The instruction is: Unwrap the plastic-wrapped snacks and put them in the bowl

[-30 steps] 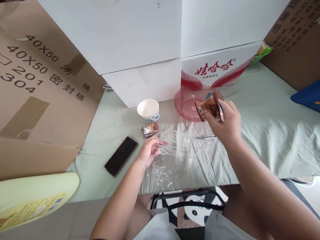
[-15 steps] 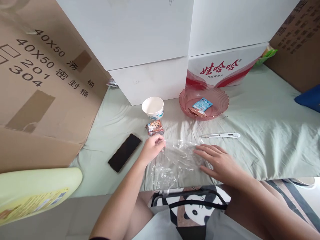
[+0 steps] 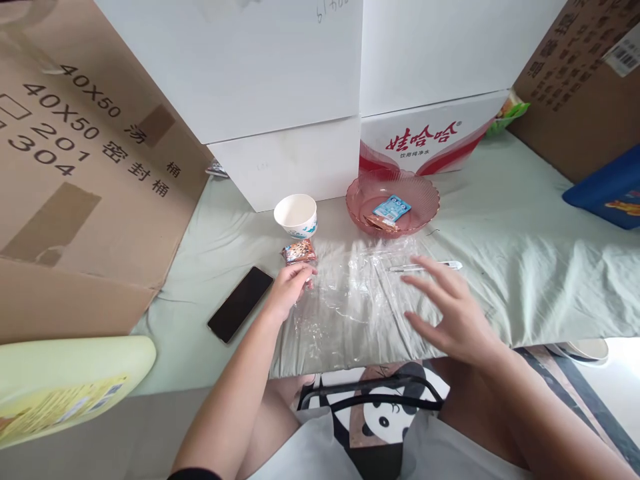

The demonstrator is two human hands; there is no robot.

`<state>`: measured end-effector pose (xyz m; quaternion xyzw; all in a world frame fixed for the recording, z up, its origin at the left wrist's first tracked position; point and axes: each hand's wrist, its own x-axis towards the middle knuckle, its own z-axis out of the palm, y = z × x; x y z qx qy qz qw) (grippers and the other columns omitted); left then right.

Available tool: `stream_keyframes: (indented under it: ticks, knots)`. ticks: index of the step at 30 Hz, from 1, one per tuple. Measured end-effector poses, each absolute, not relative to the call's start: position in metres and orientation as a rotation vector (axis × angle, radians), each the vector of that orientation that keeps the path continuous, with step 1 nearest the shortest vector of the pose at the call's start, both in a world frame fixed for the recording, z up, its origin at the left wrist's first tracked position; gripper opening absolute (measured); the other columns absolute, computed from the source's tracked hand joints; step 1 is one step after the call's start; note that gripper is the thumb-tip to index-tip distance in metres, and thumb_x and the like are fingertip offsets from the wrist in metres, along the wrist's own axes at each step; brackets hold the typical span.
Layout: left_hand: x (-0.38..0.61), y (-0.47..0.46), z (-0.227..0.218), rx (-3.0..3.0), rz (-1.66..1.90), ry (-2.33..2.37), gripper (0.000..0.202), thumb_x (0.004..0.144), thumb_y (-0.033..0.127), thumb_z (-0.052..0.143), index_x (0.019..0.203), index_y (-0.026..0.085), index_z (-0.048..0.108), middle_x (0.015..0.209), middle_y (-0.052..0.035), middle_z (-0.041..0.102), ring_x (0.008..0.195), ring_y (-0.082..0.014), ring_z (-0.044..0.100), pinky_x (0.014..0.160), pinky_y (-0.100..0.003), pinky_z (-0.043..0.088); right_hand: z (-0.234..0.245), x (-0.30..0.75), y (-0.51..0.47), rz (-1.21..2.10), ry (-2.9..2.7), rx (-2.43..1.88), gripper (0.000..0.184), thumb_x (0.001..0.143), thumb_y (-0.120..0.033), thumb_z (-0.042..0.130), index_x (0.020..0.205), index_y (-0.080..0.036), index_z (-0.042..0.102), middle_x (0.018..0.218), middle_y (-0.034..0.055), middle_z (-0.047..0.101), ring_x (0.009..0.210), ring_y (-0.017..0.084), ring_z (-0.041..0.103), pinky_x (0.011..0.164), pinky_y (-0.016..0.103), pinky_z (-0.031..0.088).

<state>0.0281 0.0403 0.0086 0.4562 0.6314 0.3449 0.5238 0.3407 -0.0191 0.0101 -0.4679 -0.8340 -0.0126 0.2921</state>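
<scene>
Crinkled clear plastic film [image 3: 355,287] lies spread over the green cloth between my hands. My left hand [image 3: 290,291] is closed in a pinch at the film's left edge; exactly how much it grips is partly hidden by the fingers. Just beyond those fingertips is a small brown and orange snack packet [image 3: 299,251]. My right hand [image 3: 453,313] is open, fingers spread, hovering at the film's right side with nothing held. Behind its fingers lies a white utility knife [image 3: 453,265], partly covered by the film and the hand.
A white paper bowl [image 3: 296,217] stands behind the packet. To its right, a pink ribbed bowl [image 3: 425,207] holds blue and brown packets. A black phone [image 3: 240,305] lies left of my left hand. White boxes [image 3: 295,163] line the back; a large carton [image 3: 100,200] stands at left.
My right hand has come off the film and lifted with fingers spreading. The film now reaches farther back, over part of the knife. My left hand keeps its pinch. The view has shifted slightly right.
</scene>
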Motion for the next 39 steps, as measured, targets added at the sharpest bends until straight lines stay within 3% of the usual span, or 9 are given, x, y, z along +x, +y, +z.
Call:
stream_keyframes:
  ticks: [3,6,10,14,18,20,23,29,39]
  knots:
    - [0.026,0.042,0.002,1.181,0.805,1.538,0.03,0.071,0.046,0.068,0.077,0.017,0.071,0.062,0.0007,0.063,0.045,-0.0079,0.038,0.044,-0.022,0.023,-0.009,0.332,-0.017,0.073,-2.444,-1.124,0.029,0.095,-0.024,0.057,0.123,-0.025,0.066,0.123,0.0079,0.075,0.131,0.033,0.062,0.114,0.059,0.04]
    - [0.021,0.044,-0.004,1.266,0.876,1.589,0.028,0.074,0.045,0.066,0.076,0.017,0.071,0.069,-0.0013,0.068,0.047,-0.0093,0.045,0.046,-0.023,0.03,-0.021,0.327,-0.017,0.127,-2.467,-1.145,0.017,0.095,-0.016,0.053,0.097,-0.023,0.069,0.092,0.0026,0.078,0.103,0.026,0.073,0.104,0.05,0.047]
    - [0.013,0.043,-0.001,1.321,0.907,1.717,0.024,0.08,0.038,0.06,0.082,0.017,0.072,0.077,-0.0046,0.073,0.049,-0.012,0.054,0.05,-0.026,0.042,-0.019,0.332,-0.021,0.126,-2.452,-1.209,0.016,0.095,-0.02,0.053,0.092,-0.021,0.068,0.088,0.0024,0.077,0.07,0.019,0.071,0.069,0.035,0.05]
    - [0.027,0.017,0.02,1.871,1.166,1.967,0.022,0.084,0.031,0.063,0.099,0.019,0.073,0.095,-0.0083,0.076,0.071,-0.0182,0.067,0.074,-0.034,0.056,-0.017,0.334,-0.028,0.008,-2.291,-1.373,0.02,0.098,-0.023,0.051,0.105,-0.02,0.07,0.086,0.0026,0.079,0.061,0.018,0.07,0.059,0.033,0.048]
    - [0.062,-0.02,0.028,2.532,0.774,1.251,0.053,0.075,0.05,0.079,0.119,0.021,0.071,0.122,-0.0123,0.073,0.116,-0.0317,0.068,0.1,-0.047,0.056,-0.019,0.33,-0.03,0.118,-2.136,-1.462,0.024,0.097,-0.028,0.056,0.117,-0.021,0.067,0.081,0.0017,0.078,0.059,0.018,0.069,0.061,0.032,0.053]
    - [0.072,-0.028,0.02,2.57,0.525,1.172,0.051,0.077,0.038,0.08,0.124,0.023,0.07,0.133,-0.0118,0.071,0.126,-0.0344,0.064,0.103,-0.05,0.056,-0.02,0.331,-0.03,0.262,-2.154,-1.392,0.033,0.094,-0.03,0.06,0.126,-0.022,0.063,0.093,0.004,0.079,0.072,0.019,0.074,0.07,0.034,0.058]
    - [0.063,-0.022,0.008,2.37,0.607,1.267,0.025,0.091,0.018,0.059,0.109,0.022,0.076,0.122,-0.0097,0.077,0.11,-0.0255,0.074,0.094,-0.04,0.061,-0.026,0.34,-0.032,0.456,-2.253,-1.255,0.054,0.089,-0.028,0.064,0.142,-0.024,0.053,0.128,0.0106,0.073,0.111,0.026,0.073,0.091,0.042,0.061]
    - [0.008,-0.002,0.018,1.875,0.912,1.179,0.027,0.094,0.028,0.056,0.089,0.019,0.081,0.108,-0.0098,0.082,0.1,-0.0233,0.077,0.09,-0.035,0.061,-0.042,0.362,-0.033,0.71,-2.293,-1.341,0.07,0.086,-0.022,0.06,0.153,-0.028,0.045,0.142,0.0094,0.066,0.133,0.031,0.06,0.11,0.053,0.054]
    - [0.0,-0.045,-0.01,1.337,1.148,1.488,0.033,0.09,0.049,0.064,0.086,0.018,0.076,0.084,-0.0095,0.08,0.083,-0.0251,0.076,0.081,-0.037,0.062,-0.032,0.366,-0.03,0.443,-2.124,-1.24,0.03,0.099,-0.027,0.055,0.127,-0.026,0.066,0.115,0.0092,0.075,0.105,0.024,0.075,0.091,0.041,0.063]
